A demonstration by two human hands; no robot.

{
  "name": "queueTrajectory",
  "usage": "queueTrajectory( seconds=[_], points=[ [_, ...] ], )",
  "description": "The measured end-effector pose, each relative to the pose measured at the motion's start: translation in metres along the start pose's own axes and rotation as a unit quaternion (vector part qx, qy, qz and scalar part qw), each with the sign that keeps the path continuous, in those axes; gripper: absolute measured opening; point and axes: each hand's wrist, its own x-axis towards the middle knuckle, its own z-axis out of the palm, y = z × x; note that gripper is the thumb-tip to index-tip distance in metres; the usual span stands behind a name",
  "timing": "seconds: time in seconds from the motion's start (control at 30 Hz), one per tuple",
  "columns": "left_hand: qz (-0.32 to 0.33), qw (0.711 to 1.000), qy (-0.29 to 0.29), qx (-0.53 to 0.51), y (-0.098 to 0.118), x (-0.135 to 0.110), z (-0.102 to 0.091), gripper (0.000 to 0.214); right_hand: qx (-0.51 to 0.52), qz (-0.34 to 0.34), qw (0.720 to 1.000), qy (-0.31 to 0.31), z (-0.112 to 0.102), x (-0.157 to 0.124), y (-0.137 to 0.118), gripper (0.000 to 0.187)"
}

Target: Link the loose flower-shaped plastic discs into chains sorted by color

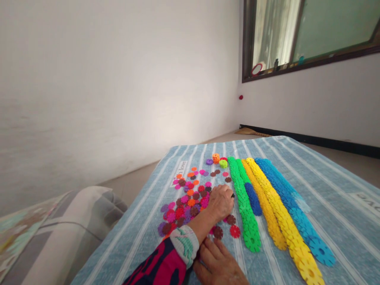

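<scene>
My left hand (221, 202) reaches across the middle of the cloth, its fingers curled closed round a small black disc (233, 195); only the disc's edge shows. Below it, by the left cuff, my right hand (219, 263) lies low with its fingers stretched out; what is under them is hidden. Loose notched plastic discs in pink, purple, orange, red and brown spread left of my hands, with a red disc (235, 231) and a brown disc (217, 232) nearby. Just right of my left hand runs a long row of overlapping green discs (245, 209).
Beyond the green row lie a short dark-blue row (253, 199), yellow rows (279, 206) and blue rows (292, 208). Small stacks, including an orange stack (215, 158), stand at the far side. A striped cloth (332, 198) covers the table; grey-white fabric (86, 221) bulges at left.
</scene>
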Motion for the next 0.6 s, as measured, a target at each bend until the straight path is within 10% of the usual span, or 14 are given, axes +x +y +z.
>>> queueTrajectory(
  seconds=[0.6],
  points=[
    [0.171, 0.983, -0.027, -0.067, 0.002, -0.05, -0.025, 0.021, 0.007, -0.007, 1.0, -0.01, -0.005, 0.01, -0.003, 0.042]
  ],
)
